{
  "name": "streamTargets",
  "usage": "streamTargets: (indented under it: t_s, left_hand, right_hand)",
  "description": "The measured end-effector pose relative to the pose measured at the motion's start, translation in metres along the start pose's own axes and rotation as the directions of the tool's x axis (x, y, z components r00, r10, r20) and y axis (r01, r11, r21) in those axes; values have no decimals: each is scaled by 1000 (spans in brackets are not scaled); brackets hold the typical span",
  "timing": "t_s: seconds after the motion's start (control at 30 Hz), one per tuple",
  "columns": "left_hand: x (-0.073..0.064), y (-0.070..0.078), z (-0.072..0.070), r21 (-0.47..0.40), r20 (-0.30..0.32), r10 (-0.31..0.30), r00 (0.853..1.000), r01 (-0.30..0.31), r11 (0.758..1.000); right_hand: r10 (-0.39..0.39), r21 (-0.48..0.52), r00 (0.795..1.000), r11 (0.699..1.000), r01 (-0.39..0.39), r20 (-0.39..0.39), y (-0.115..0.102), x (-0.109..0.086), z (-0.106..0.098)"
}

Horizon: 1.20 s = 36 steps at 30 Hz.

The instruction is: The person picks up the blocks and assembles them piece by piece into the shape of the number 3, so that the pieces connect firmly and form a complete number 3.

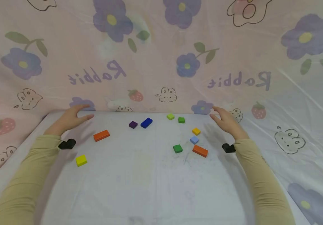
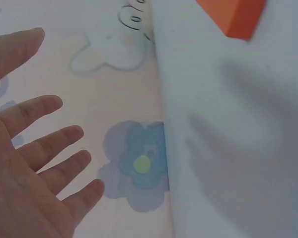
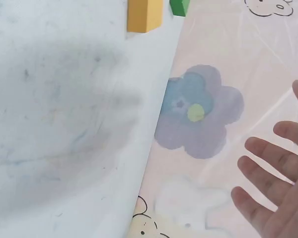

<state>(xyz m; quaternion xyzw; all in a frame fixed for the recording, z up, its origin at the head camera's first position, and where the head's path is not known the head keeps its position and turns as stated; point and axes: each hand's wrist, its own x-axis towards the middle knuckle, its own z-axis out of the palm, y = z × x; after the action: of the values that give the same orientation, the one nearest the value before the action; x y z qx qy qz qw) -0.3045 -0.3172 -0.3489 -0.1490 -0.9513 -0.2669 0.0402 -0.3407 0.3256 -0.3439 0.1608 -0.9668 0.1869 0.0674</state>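
My left hand (image 1: 70,119) hovers over the far left of the white table, fingers spread and holding nothing. Nearest to it lies an orange block (image 1: 101,135), whose corner also shows at the top of the left wrist view. A yellow block (image 1: 81,160) sits closer to me. On the far right, my right hand (image 1: 228,122) is raised with its fingers apart and nothing in them. An amber block (image 1: 196,131) is the closest to it, with a light blue block (image 1: 194,140) and a second orange block (image 1: 200,151) just nearer me.
Purple (image 1: 133,124) and dark blue (image 1: 146,122) blocks lie at the back middle. Lime (image 1: 170,116) and green (image 1: 181,120) blocks are by the far edge, another green block (image 1: 177,148) nearer. A patterned pink curtain (image 1: 150,62) hangs behind the table (image 1: 139,193).
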Motion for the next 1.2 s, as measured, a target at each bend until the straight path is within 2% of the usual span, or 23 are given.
streamTargets:
  t_s: [0.27,0.5,0.57,0.77,0.93,1.13,1.2]
  left_hand:
    - [-3,5,-6,-160,-5,-8,1000,7,987]
    - [-4,8,-9,-307,-3,-4,1000,3,952]
    - [-5,9,-10,-335,-14,19,1000,-22,942]
    - [-8,15,-11,-374,-27,24,999,-32,927]
    - [-7,15,-10,-469,-15,53,998,-54,881]
    - [-9,13,-8,-599,10,94,996,-69,798]
    - [-9,13,-7,-621,21,98,995,-64,781]
  right_hand:
    - [-27,180,998,983,37,-59,3,-1,-4]
    - [2,306,998,952,19,-70,-1,-3,-9]
    - [12,318,997,948,11,-70,-3,-4,-11]
    - [15,370,998,929,11,-66,-6,-6,-14]
    - [-1,451,999,892,20,-42,-14,-9,-17]
    - [4,542,1000,841,-4,1,-22,-11,-16]
    - [2,570,1000,822,-7,10,-23,-11,-14]
